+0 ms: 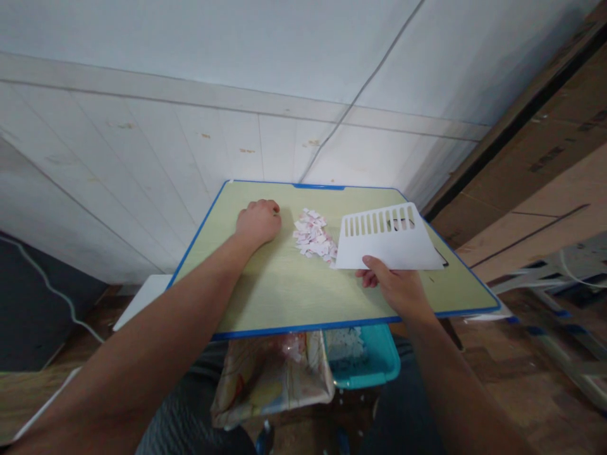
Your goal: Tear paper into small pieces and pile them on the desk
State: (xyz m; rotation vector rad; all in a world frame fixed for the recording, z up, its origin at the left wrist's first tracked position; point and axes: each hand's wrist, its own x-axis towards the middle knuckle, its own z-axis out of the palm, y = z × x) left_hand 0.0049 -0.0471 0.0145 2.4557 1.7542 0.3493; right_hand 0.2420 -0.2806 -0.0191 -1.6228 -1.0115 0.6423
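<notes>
My left hand (259, 222) rests on the yellow-green tabletop (275, 284), its fingers curled in. Whether it holds anything is hidden. Just right of it lies a loose heap of small white-pink pieces (313, 234), perhaps paper or plastic. A flat white sheet (386, 251) with a row of slots along its far side is in my right hand (396, 284), the thumb on top and the fingers underneath. The sheet is held over the right part of the table, its left edge beside the heap. Through the slots some dark lines show.
Below the table's blue front edge are a patterned cloth bag (275, 379) and a turquoise basin (389, 357) with white pieces inside. A white panelled wall (213, 139) stands behind the table. Large cardboard boxes (531, 164) are at the right. A grey cable (360, 91) runs down the wall.
</notes>
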